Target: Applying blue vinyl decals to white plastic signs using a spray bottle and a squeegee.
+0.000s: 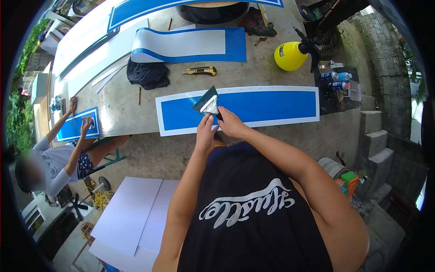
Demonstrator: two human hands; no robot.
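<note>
A squeegee (209, 105) with a dark wide blade, a silver metal clamp and a black handle is held over a long blue panel with a white border (272, 105). The handle sits in my right hand (232, 123), whose fingers wrap round it. Pressed together against the lower side of the metal clamp are the fingers of my left hand (206, 132). The panel lies flat along the near edge of the table, beneath both hands.
Beyond lie a yellow-black utility knife (200, 70), a dark cloth (147, 75) and a partly curled blue-white sheet (190, 44). A yellow pump sprayer (288, 56) stands to the right, near spray cans (339, 85). At left, another person handles a small blue panel (79, 126).
</note>
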